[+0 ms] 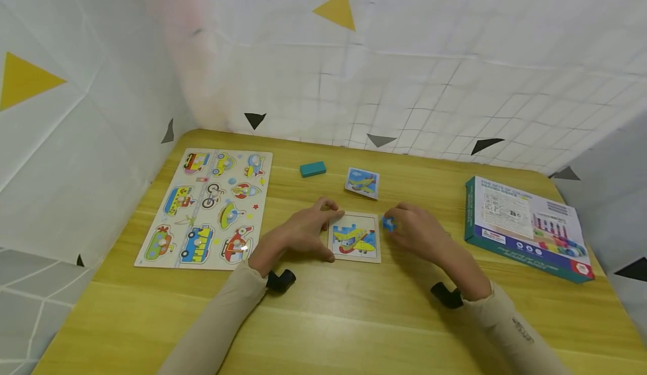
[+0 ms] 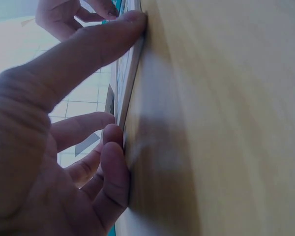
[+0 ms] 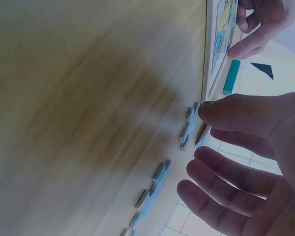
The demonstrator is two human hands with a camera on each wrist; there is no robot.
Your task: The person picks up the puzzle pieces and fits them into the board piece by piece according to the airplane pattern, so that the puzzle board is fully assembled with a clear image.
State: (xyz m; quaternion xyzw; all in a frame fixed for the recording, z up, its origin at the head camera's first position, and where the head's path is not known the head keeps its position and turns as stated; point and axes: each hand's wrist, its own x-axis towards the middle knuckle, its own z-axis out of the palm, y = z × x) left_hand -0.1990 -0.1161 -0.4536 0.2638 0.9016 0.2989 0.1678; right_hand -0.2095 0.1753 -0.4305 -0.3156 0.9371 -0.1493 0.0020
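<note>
A small square jigsaw board with a partly filled yellow airplane picture lies in the middle of the table. At its left side my left hand holds the frame, thumb at the near corner and fingers toward the far corner. Just right of the board, my right hand pinches a blue jigsaw piece close over the tabletop. The right wrist view shows the thumb tip at the edge of that piece. More blue pieces lie on the wood beside it, mostly hidden under the hand in the head view.
Behind the board sit an airplane picture card and a teal block. A wooden vehicle peg puzzle lies at left, a boxed bead toy at right. White patterned sheeting rises along the table's back edge.
</note>
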